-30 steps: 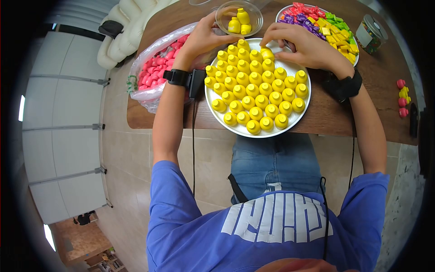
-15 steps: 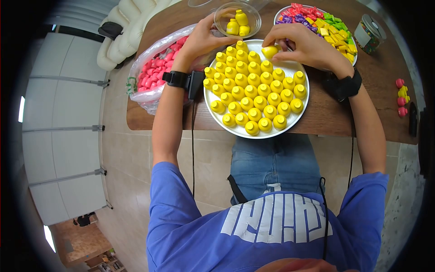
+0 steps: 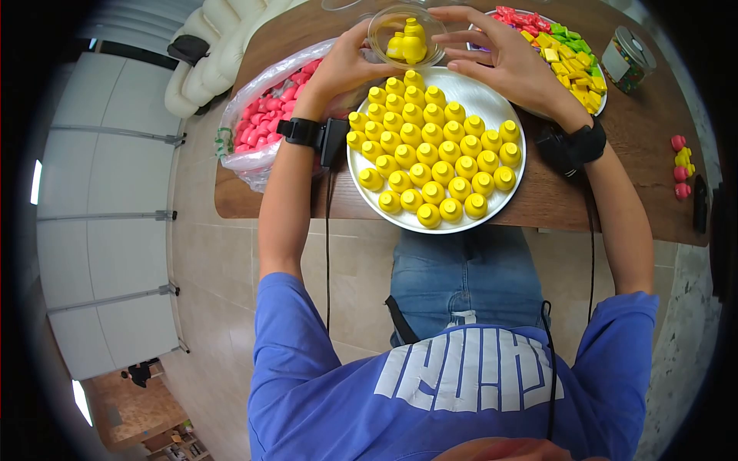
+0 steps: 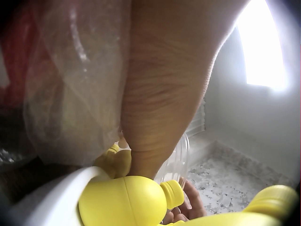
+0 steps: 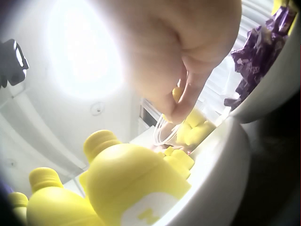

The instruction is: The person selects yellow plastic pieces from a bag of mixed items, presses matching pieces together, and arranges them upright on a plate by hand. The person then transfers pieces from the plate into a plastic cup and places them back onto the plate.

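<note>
My left hand (image 3: 350, 65) grips a clear round tub (image 3: 378, 52) by its side, above the plate's far edge. Small yellow bottles (image 3: 415, 44) are clustered inside the tub. Beside the tub's right rim, my right hand (image 3: 511, 69) has its fingers extended and spread, with nothing between them in the head view. Below both hands, many upright yellow bottles (image 3: 430, 133) stand on a white round plate (image 3: 486, 96). Close up in the left wrist view, a yellow bottle (image 4: 123, 200) lies beneath the hand; another (image 5: 129, 176) shows large in the right wrist view.
Left of the plate is a plastic bag (image 3: 257, 165) of pink pieces (image 3: 265, 115). A plate of wrapped candies (image 3: 573, 61) and a lidded jar (image 3: 626, 58) stand at the far right. Several pink and yellow pieces (image 3: 681, 173) lie near the table's right end.
My right hand has lifted a yellow bottle off the plate's upper right part and moved up-left to the tub. The fingers have spread, and the tub's contents look fuller.
</note>
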`<state>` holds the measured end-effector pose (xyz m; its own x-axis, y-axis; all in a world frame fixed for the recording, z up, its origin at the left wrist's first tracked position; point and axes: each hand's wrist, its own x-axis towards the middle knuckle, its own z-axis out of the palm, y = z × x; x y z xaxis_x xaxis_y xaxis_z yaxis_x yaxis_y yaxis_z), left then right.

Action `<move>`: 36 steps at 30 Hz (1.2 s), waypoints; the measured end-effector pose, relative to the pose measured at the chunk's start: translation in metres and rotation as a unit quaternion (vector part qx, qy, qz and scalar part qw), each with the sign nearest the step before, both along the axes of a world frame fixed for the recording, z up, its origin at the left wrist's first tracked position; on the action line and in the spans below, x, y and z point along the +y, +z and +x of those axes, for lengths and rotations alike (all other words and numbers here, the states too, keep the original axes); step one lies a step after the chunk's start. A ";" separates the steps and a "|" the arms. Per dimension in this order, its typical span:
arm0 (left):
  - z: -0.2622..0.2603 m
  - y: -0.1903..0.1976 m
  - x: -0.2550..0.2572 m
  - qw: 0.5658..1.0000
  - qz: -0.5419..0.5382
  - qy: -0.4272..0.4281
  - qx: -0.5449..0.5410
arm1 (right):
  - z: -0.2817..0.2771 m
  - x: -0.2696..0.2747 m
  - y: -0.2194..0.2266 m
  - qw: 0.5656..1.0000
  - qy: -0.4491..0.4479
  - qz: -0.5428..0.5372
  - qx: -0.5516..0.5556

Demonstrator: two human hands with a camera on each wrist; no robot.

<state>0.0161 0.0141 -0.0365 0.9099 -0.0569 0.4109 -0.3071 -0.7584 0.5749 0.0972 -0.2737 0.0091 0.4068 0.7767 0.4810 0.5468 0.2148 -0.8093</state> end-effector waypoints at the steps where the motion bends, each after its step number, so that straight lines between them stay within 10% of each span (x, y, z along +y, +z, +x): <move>1: -0.001 0.001 -0.001 1.000 -0.004 -0.003 -0.004 | 0.005 0.003 -0.008 1.000 0.001 0.000 0.000; 12: -0.004 0.007 -0.010 0.999 -0.036 -0.017 0.005 | 0.034 0.011 -0.043 0.968 0.194 -0.038 -0.157; 22: -0.007 0.009 -0.014 0.996 -0.078 -0.010 0.040 | 0.035 0.002 -0.028 0.981 0.067 -0.132 -0.129; 33: -0.005 0.007 -0.008 0.999 -0.034 -0.025 0.018 | 0.014 0.005 -0.008 0.991 0.026 0.016 0.132; 36: -0.006 0.008 -0.011 0.997 -0.060 -0.004 0.038 | 0.022 0.008 -0.027 0.999 0.024 0.027 0.016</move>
